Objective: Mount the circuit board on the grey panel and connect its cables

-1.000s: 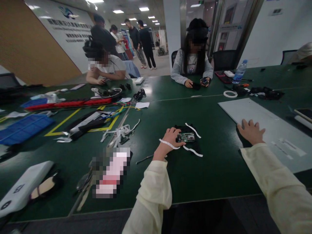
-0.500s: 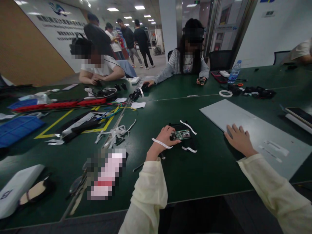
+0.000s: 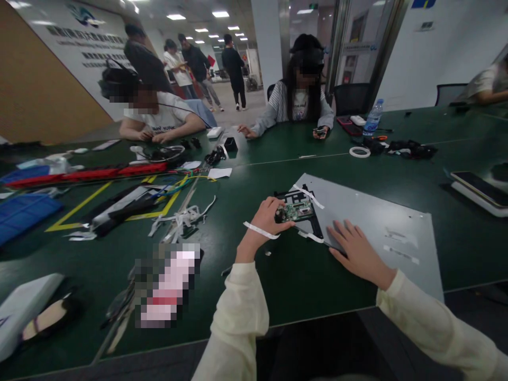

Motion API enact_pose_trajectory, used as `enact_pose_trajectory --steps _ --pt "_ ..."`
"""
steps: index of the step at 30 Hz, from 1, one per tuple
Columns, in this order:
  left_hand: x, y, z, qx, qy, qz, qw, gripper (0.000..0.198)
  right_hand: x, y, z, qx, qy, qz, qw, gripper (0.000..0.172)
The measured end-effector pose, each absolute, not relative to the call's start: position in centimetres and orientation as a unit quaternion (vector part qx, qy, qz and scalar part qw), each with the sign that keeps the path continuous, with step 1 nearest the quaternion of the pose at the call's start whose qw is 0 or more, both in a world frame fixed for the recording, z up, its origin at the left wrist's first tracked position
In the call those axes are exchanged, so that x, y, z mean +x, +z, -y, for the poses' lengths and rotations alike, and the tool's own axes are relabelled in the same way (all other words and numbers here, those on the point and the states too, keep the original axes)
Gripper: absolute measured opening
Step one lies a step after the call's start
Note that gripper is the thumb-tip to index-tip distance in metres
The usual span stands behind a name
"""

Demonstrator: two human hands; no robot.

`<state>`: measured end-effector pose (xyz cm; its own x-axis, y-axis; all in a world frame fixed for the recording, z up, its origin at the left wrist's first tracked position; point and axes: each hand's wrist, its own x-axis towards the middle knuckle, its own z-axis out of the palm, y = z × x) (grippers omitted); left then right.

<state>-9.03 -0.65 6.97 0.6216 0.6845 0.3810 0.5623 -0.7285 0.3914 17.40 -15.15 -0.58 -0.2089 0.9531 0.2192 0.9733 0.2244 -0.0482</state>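
My left hand (image 3: 266,221) is closed on the left end of a small green circuit board (image 3: 297,210), which rests on a black piece with white tape strips (image 3: 305,192). One white strip (image 3: 260,230) crosses my left wrist. My right hand (image 3: 354,252) lies flat with fingers spread on the near-left corner of a large grey panel (image 3: 381,222). The panel's edge runs under the black piece and the board. Both sleeves are pale yellow.
The green table (image 3: 309,286) carries a heap of white strips (image 3: 180,218), red bars (image 3: 95,172), a blue tray (image 3: 21,210), a tape roll (image 3: 359,152) and a tablet (image 3: 478,188). Two people sit opposite, working with their hands. Others stand far behind.
My right hand has dragged the grey panel left, so its corner now lies under the black piece and board. My left hand has kept its hold on the board.
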Motion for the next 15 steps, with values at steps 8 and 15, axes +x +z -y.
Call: enact_pose_trajectory --steps 8,15 --pt "-8.3 7.9 1.2 0.901 0.256 -0.336 0.096 0.049 15.4 1.3 17.1 -0.504 0.023 0.856 0.111 0.058" --pt "-7.9 8.0 1.5 0.9 0.252 -0.341 0.101 0.048 14.5 2.6 17.1 -0.415 0.08 0.897 0.131 0.059"
